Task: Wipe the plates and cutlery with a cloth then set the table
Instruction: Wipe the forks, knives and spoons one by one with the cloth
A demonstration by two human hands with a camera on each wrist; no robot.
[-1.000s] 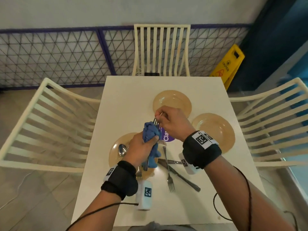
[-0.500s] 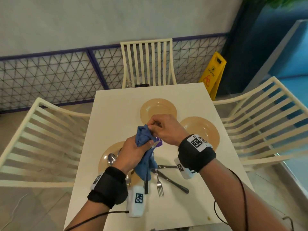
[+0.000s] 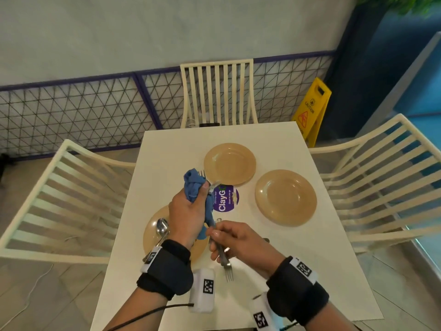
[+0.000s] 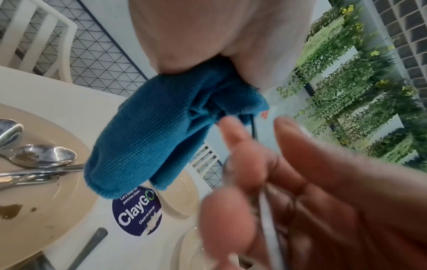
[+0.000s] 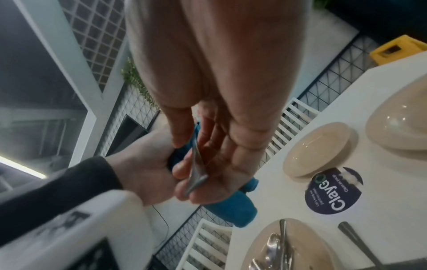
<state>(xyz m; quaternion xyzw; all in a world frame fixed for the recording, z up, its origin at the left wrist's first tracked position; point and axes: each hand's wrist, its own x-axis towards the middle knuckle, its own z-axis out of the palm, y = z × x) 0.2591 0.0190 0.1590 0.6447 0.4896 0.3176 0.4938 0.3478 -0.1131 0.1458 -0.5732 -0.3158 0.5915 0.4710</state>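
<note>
My left hand (image 3: 198,197) grips a bunched blue cloth (image 3: 193,185) wrapped round a fork, whose tines (image 3: 202,174) stick out above it. The right hand (image 3: 216,237) pinches that fork's handle (image 5: 196,164) just below the cloth (image 4: 148,138). Three tan plates lie on the white table (image 3: 171,151): one far (image 3: 229,163), one right (image 3: 285,198), and a stained one near left (image 3: 152,237) that carries spoons (image 3: 162,226). Fork tines (image 3: 229,274) show on the table under my right hand. A dark knife handle (image 5: 353,235) lies beside the stained plate.
A round purple ClayGo sticker (image 3: 225,198) marks the table's middle. Cream slatted chairs stand at the left (image 3: 59,199), far (image 3: 217,91) and right (image 3: 381,187) sides. A yellow caution sign (image 3: 312,108) stands on the floor past the far right corner, by a mesh fence.
My right hand has come back from the fork's tine end near the far plate to its handle. The left hand has slid the cloth up toward the tines.
</note>
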